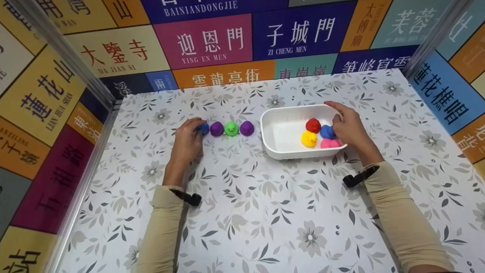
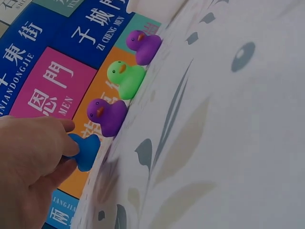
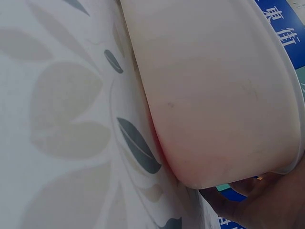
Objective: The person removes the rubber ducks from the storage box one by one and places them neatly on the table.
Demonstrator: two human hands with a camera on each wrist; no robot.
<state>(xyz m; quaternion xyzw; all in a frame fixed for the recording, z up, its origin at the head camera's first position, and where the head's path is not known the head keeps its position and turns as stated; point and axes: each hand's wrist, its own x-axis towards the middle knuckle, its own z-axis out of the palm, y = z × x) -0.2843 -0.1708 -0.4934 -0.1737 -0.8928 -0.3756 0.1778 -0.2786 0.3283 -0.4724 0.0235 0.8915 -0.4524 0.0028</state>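
Observation:
At the left end of a row of rubber ducks, my left hand [image 1: 186, 139] pinches a blue rubber duck [image 2: 88, 151] between thumb and fingers. Beside it stand a purple duck [image 1: 216, 129], a green duck [image 1: 231, 129] and another purple duck [image 1: 247, 128], side by side. To the right of the row is a white plastic tub [image 1: 303, 154]. My right hand [image 1: 350, 127] grips the tub's right end, thumb over the rim. Inside the tub, near that hand, lie a red duck [image 1: 313, 125], a yellow duck [image 1: 308, 139], a blue duck [image 1: 326, 132] and a pink duck [image 1: 330, 143].
A white table [image 1: 242, 212] with a grey leaf and flower print carries everything. Panels with large printed characters [image 1: 212, 41] rise behind it and at both sides. A black wrist strap [image 1: 189, 197] sits on each sleeve.

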